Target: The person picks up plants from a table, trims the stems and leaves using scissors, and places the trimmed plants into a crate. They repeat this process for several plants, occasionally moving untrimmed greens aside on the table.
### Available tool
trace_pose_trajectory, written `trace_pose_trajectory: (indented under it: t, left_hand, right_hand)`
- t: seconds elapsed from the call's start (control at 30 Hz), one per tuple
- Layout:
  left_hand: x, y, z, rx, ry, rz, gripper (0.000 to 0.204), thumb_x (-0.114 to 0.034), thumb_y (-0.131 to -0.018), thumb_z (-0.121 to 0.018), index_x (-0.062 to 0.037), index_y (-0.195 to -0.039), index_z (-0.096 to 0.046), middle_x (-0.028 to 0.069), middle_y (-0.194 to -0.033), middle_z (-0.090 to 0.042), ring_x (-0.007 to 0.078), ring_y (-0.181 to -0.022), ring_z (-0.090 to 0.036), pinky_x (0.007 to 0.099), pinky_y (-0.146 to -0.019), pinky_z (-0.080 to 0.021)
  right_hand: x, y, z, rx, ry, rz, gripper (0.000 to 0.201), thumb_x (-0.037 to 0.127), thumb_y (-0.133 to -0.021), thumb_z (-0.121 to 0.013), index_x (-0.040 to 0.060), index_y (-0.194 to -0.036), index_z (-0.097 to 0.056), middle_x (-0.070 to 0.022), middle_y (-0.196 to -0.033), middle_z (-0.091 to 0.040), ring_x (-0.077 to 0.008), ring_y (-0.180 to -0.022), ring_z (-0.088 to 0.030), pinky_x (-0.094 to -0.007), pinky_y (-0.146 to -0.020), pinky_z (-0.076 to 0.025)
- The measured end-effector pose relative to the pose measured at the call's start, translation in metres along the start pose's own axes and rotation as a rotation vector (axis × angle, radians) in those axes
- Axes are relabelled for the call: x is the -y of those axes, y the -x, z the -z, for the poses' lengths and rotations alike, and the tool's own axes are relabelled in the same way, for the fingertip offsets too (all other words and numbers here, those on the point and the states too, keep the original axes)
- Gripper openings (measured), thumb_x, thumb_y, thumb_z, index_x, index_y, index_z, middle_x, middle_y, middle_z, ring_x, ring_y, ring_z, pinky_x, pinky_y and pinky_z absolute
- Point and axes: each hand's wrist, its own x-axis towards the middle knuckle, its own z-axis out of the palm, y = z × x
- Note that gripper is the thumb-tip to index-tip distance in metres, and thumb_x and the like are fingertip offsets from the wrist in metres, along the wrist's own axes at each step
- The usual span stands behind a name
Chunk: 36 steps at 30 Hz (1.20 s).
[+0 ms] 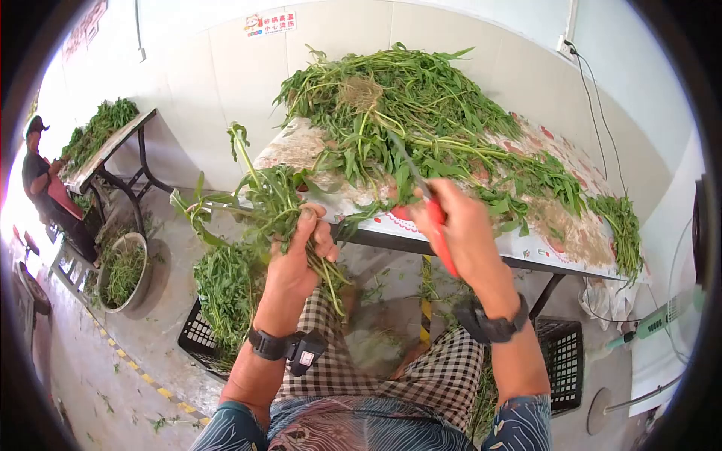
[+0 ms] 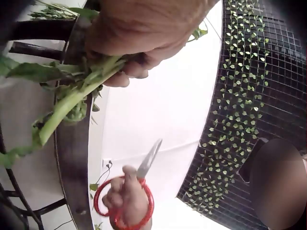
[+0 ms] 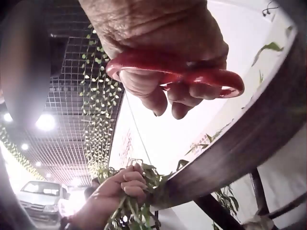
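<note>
My left hand (image 1: 297, 252) grips a bunch of leafy green stems (image 1: 263, 192) in front of the table edge; cut stem ends poke out below the fist. In the left wrist view one thick pale stem (image 2: 67, 108) sticks out from under the fingers. My right hand (image 1: 470, 233) holds red-handled scissors (image 1: 440, 233), fingers through the loops, blades pointing up over the table toward the pile. The right wrist view shows the red loops (image 3: 144, 62) round the fingers, while the blades are hidden there. A large heap of greens (image 1: 421, 90) with a root clump covers the table's back.
The table (image 1: 519, 252) has a patterned, soiled cover. Below it stand black crates (image 1: 197, 334), the left one with greens. A tub of greens (image 1: 124, 270), another table (image 1: 113, 150) and a person (image 1: 49, 180) are at left. A green fan-like device (image 1: 662, 319) is at right.
</note>
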Motion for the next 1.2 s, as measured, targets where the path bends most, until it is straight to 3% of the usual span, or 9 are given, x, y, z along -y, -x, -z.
trace_pose_trajectory:
  t: [0.13, 0.27, 0.37, 0.47, 0.57, 0.67, 0.87, 1.07, 1.2]
  left_hand:
    - [-0.004, 0.002, 0.002, -0.009, 0.030, 0.010, 0.017, -0.023, -0.090, -0.055, -0.0067, -0.093, -0.052, -0.0020, -0.063, -0.042, 0.0093, -0.054, -0.037, 0.0274, -0.051, -0.036]
    - [-0.006, 0.000, 0.009, 0.009, 0.058, 0.018, 0.017, -0.021, -0.089, -0.056, -0.0057, -0.093, -0.052, -0.0009, -0.064, -0.042, 0.0099, -0.054, -0.038, 0.0281, -0.051, -0.036]
    - [-0.008, 0.000, 0.007, 0.026, 0.077, 0.031, 0.016, -0.021, -0.089, -0.056, -0.0056, -0.093, -0.052, -0.0007, -0.064, -0.043, 0.0100, -0.054, -0.038, 0.0280, -0.051, -0.037]
    - [-0.007, 0.000, 0.004, 0.045, 0.088, 0.041, 0.015, -0.020, -0.089, -0.055, -0.0054, -0.093, -0.053, 0.0000, -0.065, -0.045, 0.0103, -0.054, -0.040, 0.0282, -0.051, -0.038]
    - [-0.001, -0.001, 0.003, 0.066, 0.077, 0.056, 0.014, -0.019, -0.089, -0.055, -0.0053, -0.093, -0.054, 0.0014, -0.067, -0.049, 0.0111, -0.055, -0.043, 0.0283, -0.050, -0.040]
    - [0.005, -0.001, -0.006, 0.093, 0.015, 0.070, 0.015, -0.021, -0.089, -0.055, -0.0069, -0.094, -0.053, 0.0016, -0.072, -0.050, 0.0113, -0.057, -0.045, 0.0280, -0.052, -0.040]
    - [0.015, -0.007, -0.026, 0.138, -0.061, 0.116, 0.017, -0.022, -0.090, -0.053, -0.0078, -0.099, -0.053, 0.0079, -0.097, -0.058, 0.0139, -0.068, -0.052, 0.0258, -0.054, -0.043]
    - [0.015, -0.015, -0.027, 0.115, -0.001, 0.115, 0.015, -0.020, -0.089, -0.055, -0.0085, -0.098, -0.055, 0.0071, -0.092, -0.060, 0.0117, -0.066, -0.051, 0.0244, -0.049, -0.041]
    - [0.008, -0.019, -0.008, 0.126, 0.087, 0.063, 0.014, -0.018, -0.087, -0.058, -0.0085, -0.097, -0.056, 0.0078, -0.089, -0.059, 0.0114, -0.063, -0.050, 0.0242, -0.048, -0.041]
  right_hand:
    - [0.004, -0.022, -0.045, 0.092, 0.255, 0.084, 0.025, 0.017, -0.077, -0.064, 0.0043, -0.094, -0.052, -0.0158, -0.067, -0.060, -0.0314, -0.063, -0.060, -0.0389, -0.054, -0.046]
    - [-0.001, -0.025, -0.059, 0.065, 0.361, 0.226, 0.022, 0.009, -0.075, -0.060, 0.0041, -0.094, -0.051, -0.0180, -0.072, -0.061, -0.0337, -0.068, -0.061, -0.0430, -0.058, -0.047]
    - [-0.021, -0.028, -0.056, 0.050, 0.296, 0.261, 0.025, 0.007, -0.075, -0.060, 0.0034, -0.098, -0.052, -0.0193, -0.070, -0.059, -0.0333, -0.066, -0.060, -0.0391, -0.057, -0.047]
    - [-0.010, -0.020, -0.021, 0.097, -0.008, -0.046, 0.028, 0.002, -0.074, -0.059, 0.0049, -0.101, -0.053, -0.0096, -0.073, -0.059, -0.0205, -0.060, -0.059, -0.0328, -0.055, -0.047]
    - [-0.003, -0.001, 0.008, 0.026, -0.464, -0.173, 0.026, 0.002, -0.076, -0.056, 0.0036, -0.102, -0.051, -0.0077, -0.074, -0.058, -0.0158, -0.055, -0.055, -0.0251, -0.049, -0.043]
    - [0.008, 0.021, 0.029, -0.018, -0.851, -0.279, 0.029, 0.000, -0.074, -0.055, 0.0034, -0.102, -0.048, -0.0048, -0.079, -0.055, -0.0110, -0.056, -0.053, -0.0237, -0.047, -0.042]
    - [0.006, 0.044, 0.018, 0.117, -1.083, -0.296, 0.034, -0.003, -0.073, -0.055, 0.0031, -0.106, -0.046, -0.0079, -0.083, -0.055, -0.0115, -0.057, -0.053, -0.0236, -0.048, -0.042]
    - [0.014, 0.043, 0.002, 0.474, -1.123, -0.319, 0.037, 0.009, -0.081, -0.061, 0.0043, -0.114, -0.044, -0.0056, -0.089, -0.056, -0.0093, -0.071, -0.052, -0.0222, -0.063, -0.044]
    - [-0.001, 0.014, 0.021, 0.494, -1.082, -0.373, 0.036, 0.020, -0.088, -0.056, 0.0029, -0.117, -0.042, -0.0072, -0.090, -0.059, -0.0141, -0.079, -0.058, -0.0266, -0.070, -0.049]
